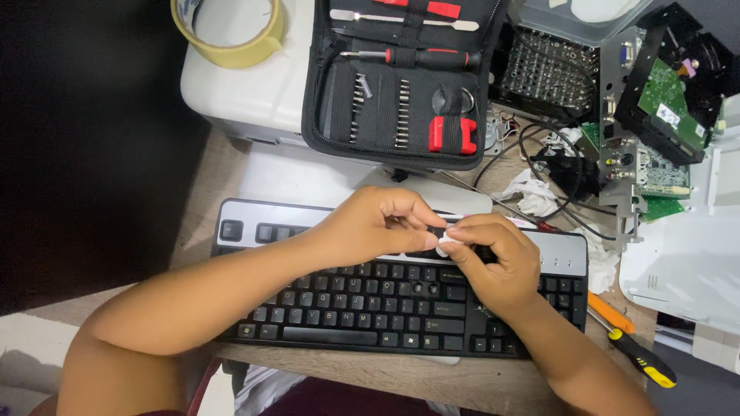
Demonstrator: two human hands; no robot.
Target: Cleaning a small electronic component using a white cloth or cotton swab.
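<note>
Both hands are pinched together over the top rows of the black keyboard (401,296), right around a small white piece (445,245) — looks like a bit of tissue or a wipe, though it's mostly hidden by fingertips so I can't say for sure. The right hand (493,262) has it nipped between thumb and forefinger, fingers closed on it. The left hand (378,223) is closed too, thumb and fingers bunched against a thin pale stick (462,217) that pokes out toward the right, maybe a swab.

My guess is the white bit is feather-light and soft, so it'll crumple or tear if squeezed hard — best held at its edge with just fingertips, like now. The stick seems stiff but thin, easy to bend.

Further out: an open black tool case (401,85) with screwdriver bits and red-handled tools sits behind the keyboard on a white box (247,92), next to a roll of yellowish tape (231,35). Off to the right there's green circuit boards (667,96), tangled black cables (555,166), and a yellow-and-black screwdriver (640,358) on the wooden desk (432,381).
</note>
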